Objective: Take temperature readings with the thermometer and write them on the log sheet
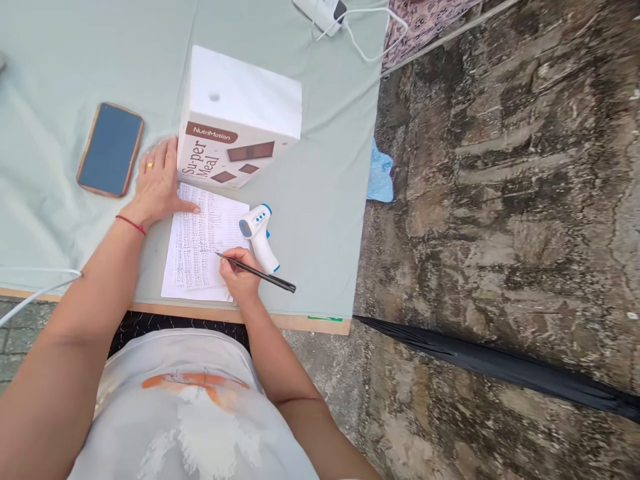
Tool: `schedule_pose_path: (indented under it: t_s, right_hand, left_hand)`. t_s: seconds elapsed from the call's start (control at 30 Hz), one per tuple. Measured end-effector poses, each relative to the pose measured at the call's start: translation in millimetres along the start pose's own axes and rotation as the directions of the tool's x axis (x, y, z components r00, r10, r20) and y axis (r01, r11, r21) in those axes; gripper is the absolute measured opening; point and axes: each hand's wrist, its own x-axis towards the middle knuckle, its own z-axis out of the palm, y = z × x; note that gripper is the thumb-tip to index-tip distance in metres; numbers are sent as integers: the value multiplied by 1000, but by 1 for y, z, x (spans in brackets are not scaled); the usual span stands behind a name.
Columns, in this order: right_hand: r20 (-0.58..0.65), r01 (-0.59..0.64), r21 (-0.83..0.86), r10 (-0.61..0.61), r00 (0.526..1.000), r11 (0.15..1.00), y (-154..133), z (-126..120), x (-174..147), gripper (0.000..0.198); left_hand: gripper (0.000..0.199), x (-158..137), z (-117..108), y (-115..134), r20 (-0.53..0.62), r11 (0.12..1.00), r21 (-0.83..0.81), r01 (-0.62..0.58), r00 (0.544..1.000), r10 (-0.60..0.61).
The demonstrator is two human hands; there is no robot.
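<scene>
My right hand (240, 274) is closed around a black pen (267, 275), its tip at the written paper (205, 230). Dense rows of handwriting cover the sheet, which lies on other white pages near the table's front edge. My left hand (159, 175) lies with its fingers stretched out beside the box, its thumb resting on the paper's upper left. Just beyond the paper stands a white and brown box (243, 100) marked "NutriMotion Super Meal". Right of the paper, close to my right hand, a white and blue infrared thermometer (261, 235) lies on its side.
A smartphone (110, 150) in a brown-edged case lies left of my left hand. At the far edge is a white device (323, 15) with a white cable. A pale green cloth (325, 220) covers the table. To the right, a stone wall (480, 200) and a blue cloth (381, 175) show.
</scene>
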Motion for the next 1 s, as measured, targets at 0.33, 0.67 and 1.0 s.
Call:
schedule_pose_path:
  t_s: [0.33, 0.67, 1.0]
  right_hand:
    - [23, 48, -68, -46, 999, 997, -5, 3, 1, 15]
    - [71, 55, -134, -45, 996, 990, -9, 2, 2, 12]
    - [101, 69, -162, -53, 993, 984, -12, -1, 2, 13]
  left_hand:
    - [155, -1, -3, 5, 24, 1000, 3, 9, 1000, -9]
    - [154, -1, -1, 5, 18, 1000, -2, 15, 1000, -15]
    - [156, 1, 0, 2, 14, 1000, -12, 7, 1000, -6]
